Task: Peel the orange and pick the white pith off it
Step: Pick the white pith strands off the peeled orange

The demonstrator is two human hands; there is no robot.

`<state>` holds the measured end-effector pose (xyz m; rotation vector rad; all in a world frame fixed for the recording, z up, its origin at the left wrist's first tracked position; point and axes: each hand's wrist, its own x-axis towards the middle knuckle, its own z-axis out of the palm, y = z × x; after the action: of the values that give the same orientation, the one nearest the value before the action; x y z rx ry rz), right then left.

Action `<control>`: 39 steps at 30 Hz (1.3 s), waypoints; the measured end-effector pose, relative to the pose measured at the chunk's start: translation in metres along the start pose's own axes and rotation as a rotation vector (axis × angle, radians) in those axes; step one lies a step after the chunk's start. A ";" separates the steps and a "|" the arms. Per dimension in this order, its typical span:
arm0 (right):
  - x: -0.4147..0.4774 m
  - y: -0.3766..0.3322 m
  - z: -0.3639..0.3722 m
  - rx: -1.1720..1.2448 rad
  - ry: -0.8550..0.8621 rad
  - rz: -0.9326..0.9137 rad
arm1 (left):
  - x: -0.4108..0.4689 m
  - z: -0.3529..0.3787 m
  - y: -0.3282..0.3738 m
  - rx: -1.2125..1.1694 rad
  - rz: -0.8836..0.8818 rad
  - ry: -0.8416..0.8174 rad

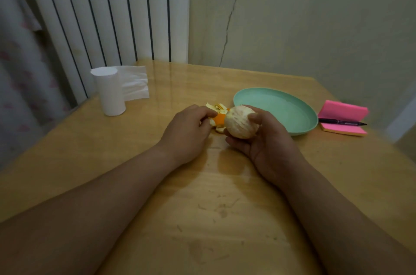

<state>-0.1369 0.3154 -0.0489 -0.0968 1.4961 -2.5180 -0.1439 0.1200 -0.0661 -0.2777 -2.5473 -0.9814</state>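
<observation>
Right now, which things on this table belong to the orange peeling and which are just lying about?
In the job: orange, held in the right hand; peel, pinched by the left hand.

Lying about: tissue roll, green plate (maybe meant for the fruit), pink sticky notes, pen.

Both bare forearms (108, 186) stretch forward and converge. The right hand (267, 141) cups the orange (240, 122), palm up, fingers (236, 145) curled round it; the left hand (186, 132), knuckles up, pinches the peel (218, 118).
</observation>
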 end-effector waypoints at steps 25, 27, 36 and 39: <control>0.000 0.001 0.000 0.039 -0.026 -0.020 | -0.004 -0.011 0.012 -0.255 -0.017 0.050; 0.000 0.001 0.001 0.103 -0.100 -0.016 | -0.011 -0.012 0.024 -0.394 -0.035 -0.044; -0.004 0.006 0.006 -0.379 -0.097 -0.162 | -0.026 -0.019 0.028 -0.358 0.024 0.033; -0.007 0.008 0.008 -0.379 -0.090 -0.174 | -0.025 -0.020 0.027 -0.372 0.008 -0.005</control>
<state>-0.1274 0.3068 -0.0515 -0.4085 1.9829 -2.2810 -0.1071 0.1248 -0.0473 -0.3921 -2.3505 -1.4505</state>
